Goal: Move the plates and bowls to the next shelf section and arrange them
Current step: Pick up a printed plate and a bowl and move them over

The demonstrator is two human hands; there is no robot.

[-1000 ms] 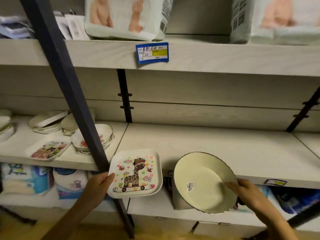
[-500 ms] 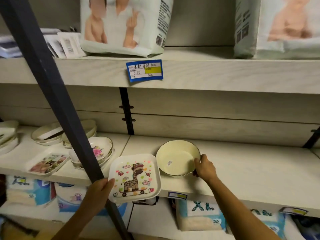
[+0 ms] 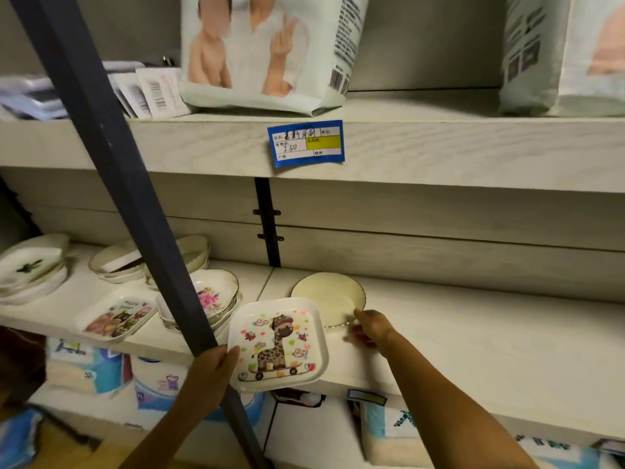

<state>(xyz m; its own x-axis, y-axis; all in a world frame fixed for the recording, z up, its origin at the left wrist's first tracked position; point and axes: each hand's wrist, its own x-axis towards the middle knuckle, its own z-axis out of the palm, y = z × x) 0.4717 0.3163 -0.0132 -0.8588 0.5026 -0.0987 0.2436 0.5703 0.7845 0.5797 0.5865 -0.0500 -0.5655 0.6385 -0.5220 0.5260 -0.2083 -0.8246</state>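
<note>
**Giraffe plate in hand, cream bowl on the shelf**

L hand (image 3: 211, 374) grips the square giraffe plate (image 3: 277, 343) by its left edge, held in front of the shelf lip. R hand (image 3: 370, 328) is at the cream bowl (image 3: 326, 296)'s near rim; blurred, can't tell if it grips. Bowl sits on the right shelf section (image 3: 473, 333), near the divider. Left section holds more plates (image 3: 118, 314). Farther up, blue price tag (image 3: 306, 143) reads approx "2.50"; other writing illegible.

Glossy printed giraffe plate (image 3: 278, 343), smooth cream bowl (image 3: 327, 297), matt pale wood-grain shelf (image 3: 473, 336), dark matt post (image 3: 111, 170)
</note>
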